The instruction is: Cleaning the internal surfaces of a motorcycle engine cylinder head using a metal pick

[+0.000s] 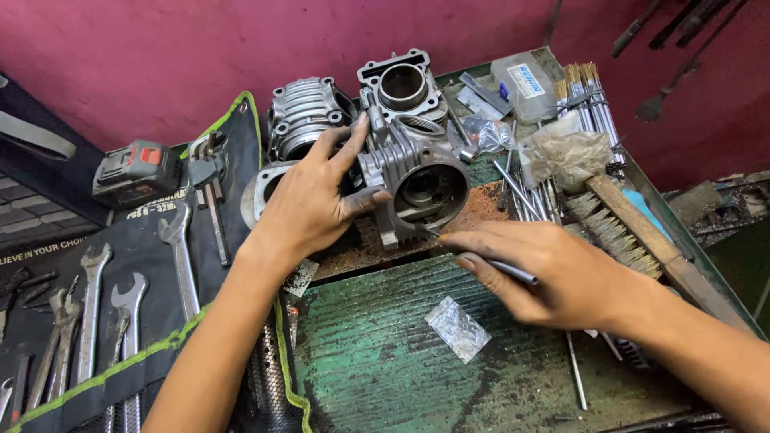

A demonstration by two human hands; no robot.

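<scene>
A worn green bench [377, 353] fills the lower middle of the view, its painted top scratched and rusty along the far edge. To its left lies a black tool roll [144, 265] with a green hem, carrying a row of open-ended spanners [180, 256] and, at its upper end, a grey and red battery pack [135, 170].

At the back of the bench stand grey metal engine parts. The nearest is a finned cylinder head [417, 180], lying with its round opening toward the camera. Behind it sits a cylinder block [401, 87] with an open bore, and to the left a ribbed engine cover [303, 112].

The left hand [309, 204] grips the cylinder head from its left side, its fingers spread wide over the fins and thumb against the front face. The right hand [553, 269] hovers just in front of the head, its fingers closed around a thin metal tool [507, 271] whose tip points toward the opening.

On the right lie a wooden wire brush [634, 236], a bundle of thin rods [589, 100], and a crumpled plastic bag [565, 152]. A small clear packet [457, 327] rests on the bench near the right hand.
</scene>
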